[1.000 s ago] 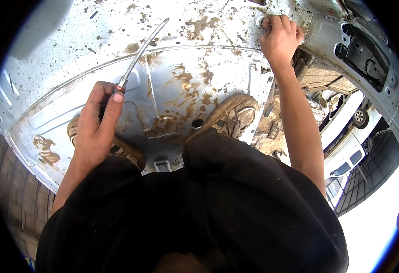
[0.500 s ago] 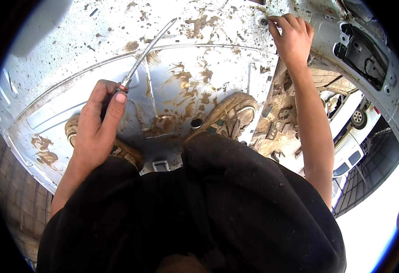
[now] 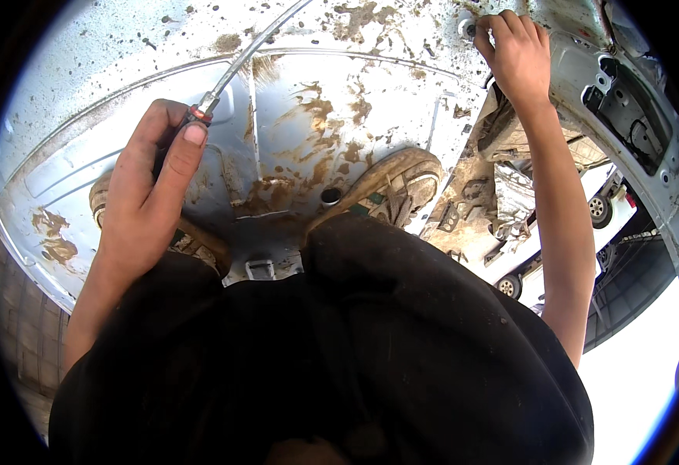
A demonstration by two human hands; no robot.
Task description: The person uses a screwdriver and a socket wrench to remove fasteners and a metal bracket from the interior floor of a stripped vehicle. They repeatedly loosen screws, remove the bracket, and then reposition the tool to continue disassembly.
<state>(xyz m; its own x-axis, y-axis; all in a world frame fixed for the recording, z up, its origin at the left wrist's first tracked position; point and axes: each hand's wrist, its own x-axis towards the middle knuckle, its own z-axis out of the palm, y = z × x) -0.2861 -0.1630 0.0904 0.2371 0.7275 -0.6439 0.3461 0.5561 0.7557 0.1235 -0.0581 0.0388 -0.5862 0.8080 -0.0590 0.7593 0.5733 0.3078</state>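
My left hand [image 3: 139, 194] is closed round the handle of a long screwdriver [image 3: 250, 56]. Its metal shaft slants up and right, and the tip runs out of view at the top edge. Red shows at the collar; my fingers cover most of the handle. At the upper right, my right hand [image 3: 521, 60] has its fingers curled and pinched at a small dark round fastener [image 3: 469, 31], set in a pale ring on the panel. The fingertips hide part of that fastener. Beneath both hands spreads a dirty white metal panel [image 3: 223, 170] with brown smears.
My shoes [image 3: 401, 186] stand on the panel, near a round hole [image 3: 331, 196] and a metal latch loop [image 3: 260, 270]. A vehicle body frame [image 3: 649, 132] with a dark opening rises on the right. Beyond the panel's edge are dirt, scrap and a white vehicle [image 3: 579, 232].
The view has shifted, so the panel sits higher and the screwdriver's tip has left the picture. My right hand keeps its place at the fastener; the left still holds the screwdriver.
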